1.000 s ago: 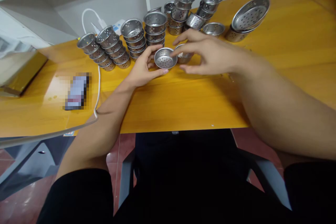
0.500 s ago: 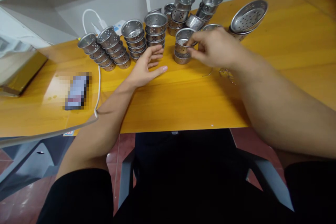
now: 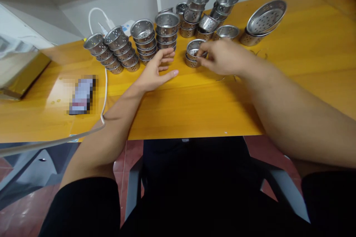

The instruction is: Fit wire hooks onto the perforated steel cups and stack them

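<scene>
My right hand pinches the right rim of a perforated metal cup. That cup sits inside a lower cup of the same kind on the table. To the left, my left hand rests with fingers apart and holds nothing. It is just in front of a tall stack of cups and partly covers its base. Another stack stands beside that one. Behind my right hand is a further perforated cup, partly hidden by the hand.
Two leaning stacks stand at the left near a white cable and a blurred phone. More stacked cups are at the back. A wide perforated dish tilts on a cup at the right. Thin wire pieces lie beneath my right forearm.
My right hand has lowered the upper cup, so it now sits deeper in the lower one. My left hand has stayed nearly still.
</scene>
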`<act>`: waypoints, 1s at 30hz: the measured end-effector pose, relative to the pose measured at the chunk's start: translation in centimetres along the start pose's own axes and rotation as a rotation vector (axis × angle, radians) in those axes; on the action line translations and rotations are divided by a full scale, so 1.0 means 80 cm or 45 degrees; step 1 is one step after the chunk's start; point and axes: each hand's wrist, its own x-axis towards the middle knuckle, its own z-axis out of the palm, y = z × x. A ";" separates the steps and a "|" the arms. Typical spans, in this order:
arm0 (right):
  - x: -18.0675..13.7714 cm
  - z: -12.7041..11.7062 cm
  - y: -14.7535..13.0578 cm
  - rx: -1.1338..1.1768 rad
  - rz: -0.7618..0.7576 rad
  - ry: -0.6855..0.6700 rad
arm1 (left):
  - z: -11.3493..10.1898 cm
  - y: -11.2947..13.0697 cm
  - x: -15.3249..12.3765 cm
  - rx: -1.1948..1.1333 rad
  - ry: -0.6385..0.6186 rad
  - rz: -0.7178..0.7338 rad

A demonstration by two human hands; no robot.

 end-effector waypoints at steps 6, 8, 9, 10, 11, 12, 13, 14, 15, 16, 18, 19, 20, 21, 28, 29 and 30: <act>0.004 0.008 0.008 0.094 -0.006 0.034 | 0.001 -0.002 -0.001 0.028 -0.039 0.019; 0.004 0.010 0.008 0.063 -0.036 0.027 | 0.002 -0.002 -0.001 0.012 -0.039 0.003; 0.004 0.011 0.006 0.052 -0.051 0.023 | 0.002 -0.001 -0.002 -0.007 -0.044 -0.003; 0.003 0.011 0.004 0.056 -0.063 0.025 | 0.001 -0.001 -0.002 -0.027 -0.050 -0.005; 0.001 0.011 0.002 0.076 -0.067 0.037 | 0.001 0.000 -0.002 -0.043 -0.056 -0.001; 0.000 0.010 0.000 0.108 -0.063 0.057 | 0.000 0.000 -0.003 -0.049 -0.061 0.005; -0.002 0.008 -0.002 0.145 -0.049 0.095 | 0.000 0.000 -0.003 -0.046 -0.067 0.012; -0.003 0.006 -0.002 0.181 -0.028 0.151 | -0.001 -0.001 -0.003 -0.034 -0.072 0.019; -0.004 0.002 -0.001 0.204 0.001 0.227 | -0.002 -0.001 -0.003 -0.019 -0.075 0.027; -0.004 -0.002 0.002 0.203 0.039 0.314 | -0.002 -0.002 -0.003 -0.007 -0.077 0.033; -0.002 -0.010 0.013 0.096 0.149 0.450 | -0.003 -0.003 -0.003 -0.001 -0.080 0.039; 0.000 -0.013 0.021 0.015 0.221 0.481 | -0.002 -0.003 -0.003 -0.006 -0.081 0.039; 0.002 -0.016 0.029 -0.068 0.300 0.473 | -0.002 -0.003 -0.003 -0.014 -0.080 0.035; 0.004 -0.017 0.036 -0.139 0.376 0.436 | -0.002 -0.003 -0.003 -0.022 -0.080 0.031; 0.012 -0.012 0.053 -0.319 0.605 0.145 | -0.003 0.003 -0.004 -0.025 -0.082 0.025; 0.011 -0.012 0.050 -0.332 0.633 0.146 | -0.004 0.004 -0.005 -0.017 -0.078 0.014; 0.010 -0.014 0.046 -0.332 0.651 0.169 | -0.004 0.005 -0.005 -0.011 -0.074 0.002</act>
